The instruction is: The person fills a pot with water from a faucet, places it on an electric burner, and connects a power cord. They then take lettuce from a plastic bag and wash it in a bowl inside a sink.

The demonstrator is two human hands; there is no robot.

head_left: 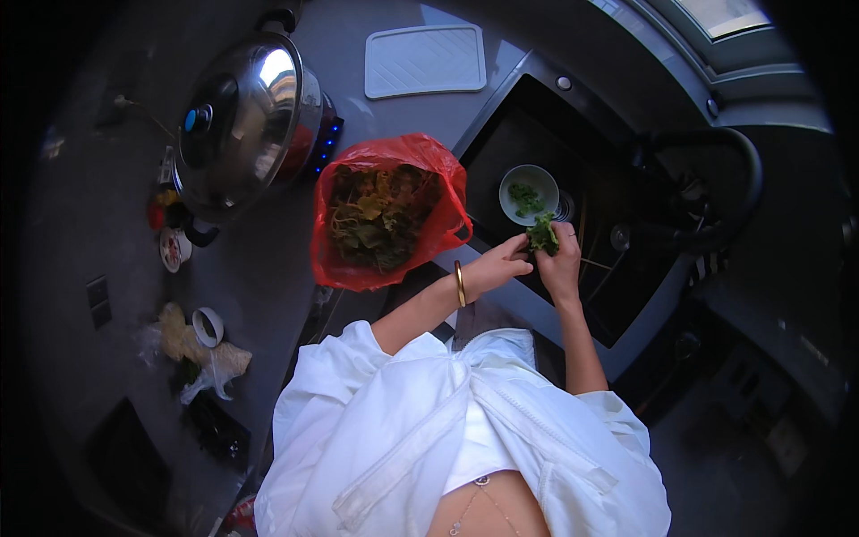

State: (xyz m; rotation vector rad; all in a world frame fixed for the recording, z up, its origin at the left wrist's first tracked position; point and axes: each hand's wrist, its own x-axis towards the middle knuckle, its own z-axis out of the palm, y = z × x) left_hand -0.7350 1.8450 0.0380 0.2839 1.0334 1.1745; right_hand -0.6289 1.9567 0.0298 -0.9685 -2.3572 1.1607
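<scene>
My right hand (561, 268) grips a small bunch of leafy greens (542, 234) just above the near rim of a pale bowl (506, 202). My left hand (497, 268), with a gold bangle at its wrist, is half curled and its fingertips pinch at the left edge of the same bunch. Loose torn greens (526, 198) lie inside the bowl, which stands in the dark sink (501, 134). To the left, an open red plastic bag (429, 154) is full of leafy greens (385, 219), some yellowish.
A large lidded steel pot (237, 116) stands at the far left on a base with blue lights. Behind the bag lies a white ridged tray (425, 61). A black faucet (747, 170) arches over the sink's right side. A small white bowl (208, 328) sits among plastic bags at left.
</scene>
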